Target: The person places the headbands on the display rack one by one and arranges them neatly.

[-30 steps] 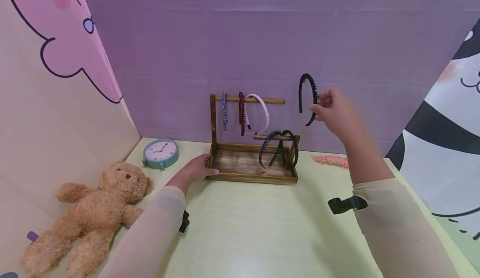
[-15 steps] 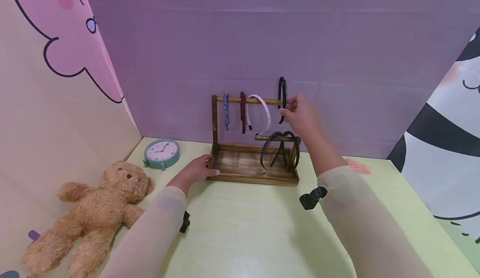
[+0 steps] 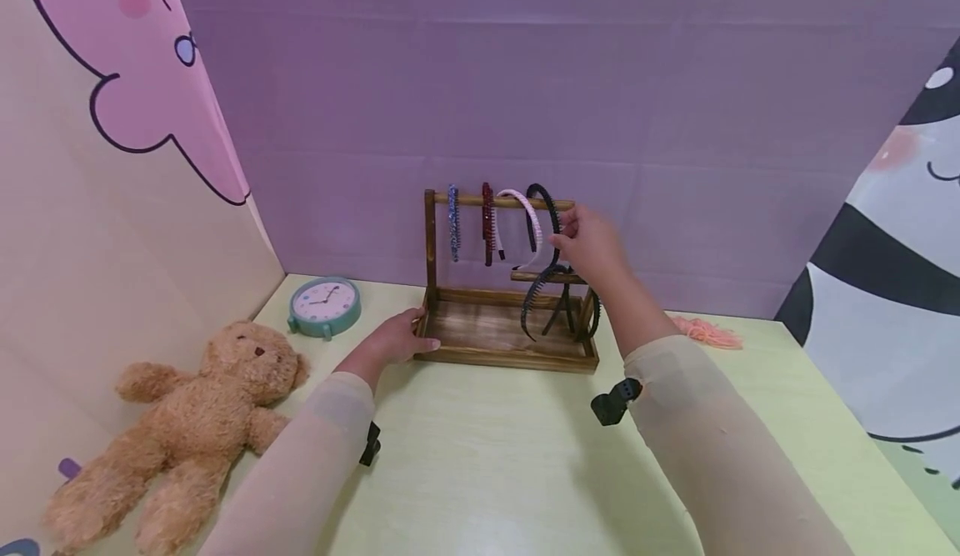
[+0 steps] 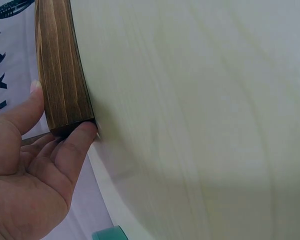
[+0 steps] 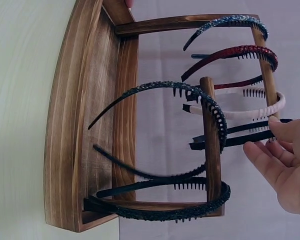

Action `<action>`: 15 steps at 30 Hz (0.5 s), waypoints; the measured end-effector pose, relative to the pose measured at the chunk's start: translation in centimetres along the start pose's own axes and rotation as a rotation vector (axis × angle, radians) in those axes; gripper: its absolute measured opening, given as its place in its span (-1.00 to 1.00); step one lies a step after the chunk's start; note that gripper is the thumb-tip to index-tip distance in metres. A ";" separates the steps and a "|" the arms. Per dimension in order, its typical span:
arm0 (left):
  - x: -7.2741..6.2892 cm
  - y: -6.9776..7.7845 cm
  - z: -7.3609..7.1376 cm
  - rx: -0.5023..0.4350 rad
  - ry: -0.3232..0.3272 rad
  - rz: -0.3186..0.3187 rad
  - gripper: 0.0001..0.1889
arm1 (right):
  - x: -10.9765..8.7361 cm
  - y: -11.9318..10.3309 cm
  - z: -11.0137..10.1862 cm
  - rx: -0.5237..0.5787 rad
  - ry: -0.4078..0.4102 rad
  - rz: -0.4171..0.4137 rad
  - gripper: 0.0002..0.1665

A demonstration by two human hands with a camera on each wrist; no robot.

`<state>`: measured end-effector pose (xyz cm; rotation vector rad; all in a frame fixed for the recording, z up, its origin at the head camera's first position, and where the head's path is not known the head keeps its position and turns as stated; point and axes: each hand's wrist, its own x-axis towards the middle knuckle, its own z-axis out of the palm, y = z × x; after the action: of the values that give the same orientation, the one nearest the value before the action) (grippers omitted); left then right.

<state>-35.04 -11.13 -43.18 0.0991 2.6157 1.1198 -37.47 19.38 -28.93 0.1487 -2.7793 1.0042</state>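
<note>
My right hand (image 3: 592,243) pinches a black toothed headband (image 3: 555,216) that loops over the upper bar (image 3: 469,200) of a wooden headband stand (image 3: 510,359). Just left of it hang a white headband (image 3: 536,227), a dark red one (image 3: 487,227) and a blue glittery one (image 3: 453,227). Two dark headbands (image 5: 165,85) hang on the lower bar (image 5: 210,110), in front of the black one. My left hand (image 3: 390,339) grips the left end of the stand's tray; in the left wrist view the thumb and fingers (image 4: 77,150) lie around its corner.
A teal clock (image 3: 324,307) lies left of the stand, with a brown teddy bear (image 3: 198,423) nearer on the table. Pink yarn (image 3: 708,333) lies at the right, behind my right forearm. A purple backdrop (image 3: 375,81) rises behind the stand.
My right hand has brought the black headband left from the air onto the upper bar, then lower and farther along toward the white headband. My left hand has stayed on the stand.
</note>
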 end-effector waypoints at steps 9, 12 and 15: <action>0.0 0.3 0.0 -0.007 -0.001 -0.018 -0.13 | 0.0 0.1 0.2 -0.049 -0.043 0.040 -0.56; 0.0 0.3 0.0 -0.004 -0.003 -0.017 -0.13 | 0.1 0.3 0.4 -0.047 -0.052 0.044 -0.56; 0.0 0.3 -0.1 -0.001 -0.004 -0.022 -0.13 | 0.1 0.4 0.5 -0.041 -0.054 0.035 -0.55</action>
<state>-35.10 -10.98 -42.93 0.0723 2.6062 1.1130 -37.72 19.39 -29.57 0.1244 -2.8587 0.9645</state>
